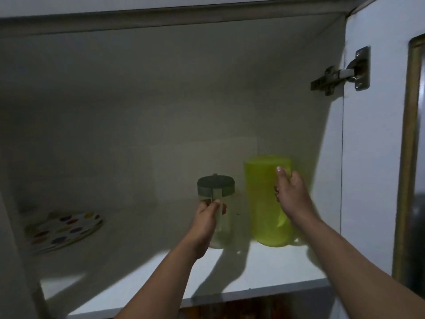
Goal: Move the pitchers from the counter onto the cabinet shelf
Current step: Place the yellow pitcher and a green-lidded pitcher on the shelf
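A tall translucent green pitcher [264, 203] stands on the white cabinet shelf [142, 272] toward the right side. My right hand [291, 194] is wrapped around its handle, thumb near the rim. To its left is a smaller clear pitcher [222, 222] with a dark grey lid, its base on or just above the shelf. My left hand [205, 223] grips this clear pitcher's handle. Both arms reach up into the cabinet from below.
A stack of white plates with coloured dots [66, 229] lies at the shelf's left. The open cabinet door [377, 157] with its metal hinge [342, 72] is on the right. The cabinet's back wall is in dim shadow.
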